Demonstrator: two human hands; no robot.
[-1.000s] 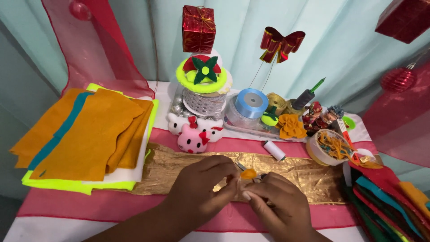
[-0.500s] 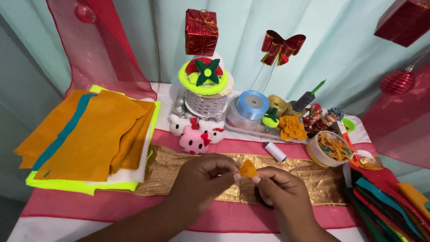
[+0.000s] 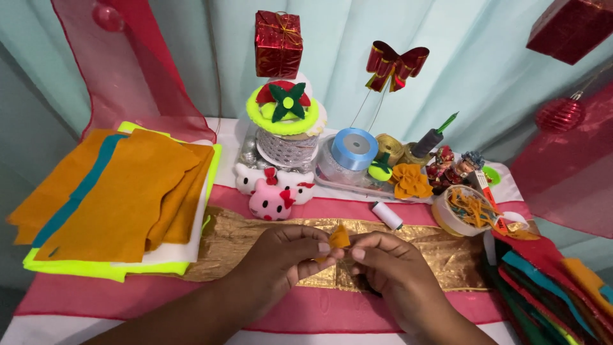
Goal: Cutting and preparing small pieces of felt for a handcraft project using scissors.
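Head view. Craft table [image 3: 268, 316] draped in pink and white before a pale curtain, crossed by a gold ribbon strip [image 3: 440, 252]. Small orange felt piece [image 3: 339, 237] held just above the gold ribbon strip, pinched between thumb and fingertips of left hand [image 3: 281, 255]; right hand [image 3: 389, 271] touching the piece from the opposite side, fingers curled and closed as if on something fine, too small to tell. Stacked felt sheets [image 3: 121, 198] at the strip's left end; pink cat-face toy [image 3: 271, 203] and white thread spool [image 3: 387, 215] just behind the strip; blue ribbon roll [image 3: 354, 149] further behind; bowl of orange scraps [image 3: 465, 209] behind its right end. Step in hand, by appearance: shaping or stitching the piece. Next move calling for a steady pinch and fine fingertip control.
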